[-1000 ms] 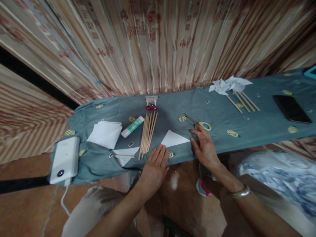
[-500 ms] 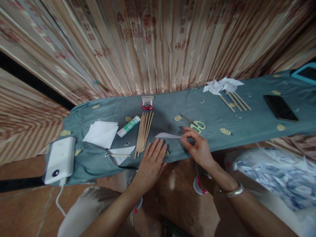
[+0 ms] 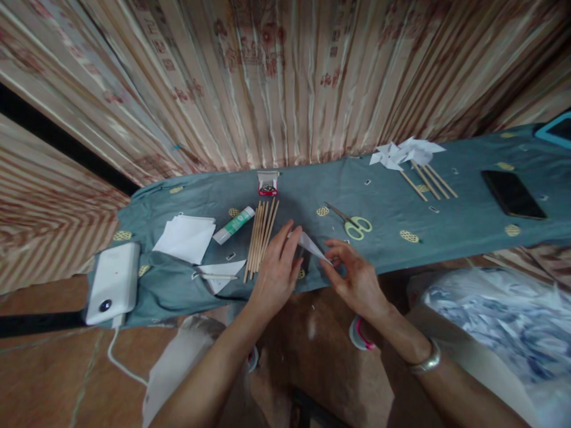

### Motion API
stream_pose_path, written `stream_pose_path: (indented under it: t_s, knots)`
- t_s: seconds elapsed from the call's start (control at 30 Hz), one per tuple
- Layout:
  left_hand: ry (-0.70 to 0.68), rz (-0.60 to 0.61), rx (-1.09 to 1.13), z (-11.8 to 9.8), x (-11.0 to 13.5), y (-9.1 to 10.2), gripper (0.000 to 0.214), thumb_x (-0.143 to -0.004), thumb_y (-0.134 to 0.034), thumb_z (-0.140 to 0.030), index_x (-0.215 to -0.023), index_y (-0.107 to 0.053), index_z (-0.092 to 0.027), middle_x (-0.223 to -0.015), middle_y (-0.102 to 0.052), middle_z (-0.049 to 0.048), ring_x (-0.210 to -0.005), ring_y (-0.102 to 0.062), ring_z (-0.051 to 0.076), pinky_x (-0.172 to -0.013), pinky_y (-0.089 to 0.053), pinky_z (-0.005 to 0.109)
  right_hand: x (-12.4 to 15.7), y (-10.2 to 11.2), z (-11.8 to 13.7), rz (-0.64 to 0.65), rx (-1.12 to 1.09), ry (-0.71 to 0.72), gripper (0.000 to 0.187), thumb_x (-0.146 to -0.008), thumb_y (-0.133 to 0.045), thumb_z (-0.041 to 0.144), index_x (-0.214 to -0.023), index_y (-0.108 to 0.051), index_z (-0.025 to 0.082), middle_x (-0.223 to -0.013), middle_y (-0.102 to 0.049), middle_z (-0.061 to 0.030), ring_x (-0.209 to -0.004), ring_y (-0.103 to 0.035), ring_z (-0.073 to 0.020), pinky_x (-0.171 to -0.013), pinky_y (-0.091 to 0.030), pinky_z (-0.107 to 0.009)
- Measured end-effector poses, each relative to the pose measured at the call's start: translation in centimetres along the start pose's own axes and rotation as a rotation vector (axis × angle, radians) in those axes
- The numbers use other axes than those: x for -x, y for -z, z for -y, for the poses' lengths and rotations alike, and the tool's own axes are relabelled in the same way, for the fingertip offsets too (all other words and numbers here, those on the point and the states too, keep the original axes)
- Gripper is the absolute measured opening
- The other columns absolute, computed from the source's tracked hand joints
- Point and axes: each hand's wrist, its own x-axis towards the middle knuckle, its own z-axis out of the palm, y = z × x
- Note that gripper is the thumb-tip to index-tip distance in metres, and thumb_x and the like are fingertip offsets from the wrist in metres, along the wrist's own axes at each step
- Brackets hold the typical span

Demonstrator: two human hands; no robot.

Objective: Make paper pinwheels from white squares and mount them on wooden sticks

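Both my hands hold a white paper triangle (image 3: 311, 244) lifted off the blue-grey cloth (image 3: 383, 202). My left hand (image 3: 276, 270) grips its left end with fingers curled round it. Pinching the right corner is my right hand (image 3: 352, 276), which wears a metal bangle on the wrist. A bundle of wooden sticks (image 3: 261, 238) lies just left of my left hand. Green-handled scissors (image 3: 352, 223) lie just beyond my right hand.
A glue stick (image 3: 232, 224), a stack of white paper (image 3: 185, 238), a folded paper piece with a stick (image 3: 218, 274) and a white power bank (image 3: 110, 284) lie to the left. A red pin box (image 3: 267, 184) sits at the back. Paper pinwheels (image 3: 404, 154) and a black phone (image 3: 513, 193) lie right.
The paper triangle lay flat on the cloth; my right hand lifted its edge, then my left hand rose from the cloth and took the other end.
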Motion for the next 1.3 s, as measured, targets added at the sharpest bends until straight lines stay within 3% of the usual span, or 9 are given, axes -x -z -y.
stream_pose_path:
  t_s: [0.2,0.33,0.5,0.73,0.83,0.9,1.03,1.17,1.3]
  knots:
    - [0.038,0.042,0.036,0.0,-0.3,-0.3,0.058,-0.091,-0.044,-0.009,-0.146,-0.027,-0.020,-0.147,-0.041,0.0151,-0.135,-0.044,0.023,-0.108,-0.043,0.039,0.2,0.1,0.3,0.048,-0.059,-0.055,0.015,-0.087,-0.060,0.035,-0.091,-0.055,0.021,-0.119,-0.065,-0.0127,-0.074,-0.068,-0.0179,-0.070,-0.056,-0.033]
    - [0.041,0.064,0.067,0.0,-0.1,-0.7,0.059,-0.090,-0.042,-0.009,-0.145,-0.028,-0.023,-0.144,-0.043,0.0139,-0.128,-0.051,0.023,-0.102,-0.049,0.037,-0.6,0.4,0.8,0.094,-0.119,-0.186,0.028,-0.083,-0.064,0.046,-0.095,-0.057,0.022,-0.094,-0.072,-0.0073,-0.079,-0.069,-0.0211,-0.074,-0.056,-0.035]
    - [0.013,0.085,0.095,-0.1,0.4,-1.0,0.061,-0.087,-0.043,-0.005,-0.144,-0.029,-0.022,-0.134,-0.049,0.0121,-0.121,-0.055,0.021,-0.100,-0.050,0.036,-2.2,0.2,0.2,0.078,-0.219,-0.335,0.022,-0.082,-0.060,0.037,-0.098,-0.055,0.022,-0.077,-0.073,-0.0019,-0.069,-0.069,-0.0193,-0.065,-0.053,-0.031]
    - [-0.120,0.183,-0.075,0.1,1.1,-1.1,0.022,-0.090,-0.055,-0.019,-0.111,-0.062,-0.018,-0.118,-0.063,0.0103,-0.104,-0.062,0.023,-0.094,-0.051,0.042,-1.4,0.0,-0.6,0.052,-0.294,-0.466,0.024,-0.079,-0.060,0.037,-0.094,-0.050,0.022,-0.058,-0.067,0.0020,-0.050,-0.063,-0.0175,-0.052,-0.046,-0.028]
    - [-0.200,0.169,-0.139,0.3,1.4,-1.3,0.014,-0.092,-0.055,-0.019,-0.098,-0.068,-0.019,-0.103,-0.071,0.0051,-0.102,-0.064,0.023,-0.100,-0.045,0.049,-0.4,0.3,-0.9,0.058,-0.141,-0.375,0.023,-0.084,-0.057,0.033,-0.102,-0.052,0.020,-0.066,-0.071,-0.0023,-0.059,-0.067,-0.0211,-0.059,-0.051,-0.033]
    - [-0.219,0.141,-0.137,0.5,1.6,-1.4,0.016,-0.093,-0.053,-0.019,-0.097,-0.068,-0.019,-0.100,-0.073,0.0043,-0.104,-0.064,0.022,-0.100,-0.045,0.048,0.1,0.6,-0.9,0.043,0.045,-0.177,0.032,-0.087,-0.053,0.028,-0.117,-0.052,0.017,-0.093,-0.074,-0.0122,-0.083,-0.071,-0.0268,-0.073,-0.054,-0.040]
    - [-0.234,0.125,-0.122,0.8,2.0,-1.3,0.018,-0.094,-0.051,-0.018,-0.099,-0.068,-0.016,-0.104,-0.073,0.0073,-0.108,-0.065,0.021,-0.099,-0.049,0.043,0.9,1.1,-0.5,0.099,0.355,0.203,0.048,-0.088,-0.043,0.008,-0.133,-0.050,0.022,-0.150,-0.041,-0.0185,-0.140,-0.035,-0.0345,-0.101,-0.038,-0.055]
    - [-0.232,0.152,-0.076,0.8,2.6,-1.0,0.022,-0.094,-0.048,-0.017,-0.103,-0.068,-0.014,-0.109,-0.072,0.0099,-0.114,-0.062,0.022,-0.097,-0.052,0.040,1.2,1.0,-0.4,0.203,0.344,0.303,0.041,-0.087,-0.046,0.008,-0.123,-0.060,0.024,-0.152,-0.039,-0.0145,-0.143,-0.028,-0.0329,-0.104,-0.033,-0.058]
    - [-0.152,0.179,0.020,0.8,3.0,-0.4,0.024,-0.096,-0.046,-0.020,-0.105,-0.069,-0.015,-0.105,-0.071,0.0096,-0.104,-0.063,0.020,-0.090,-0.055,0.038,0.8,0.9,-1.2,0.240,0.158,0.218,0.025,-0.091,-0.049,0.019,-0.103,-0.071,0.024,-0.128,-0.063,-0.0115,-0.123,-0.053,-0.0291,-0.099,-0.044,-0.051]
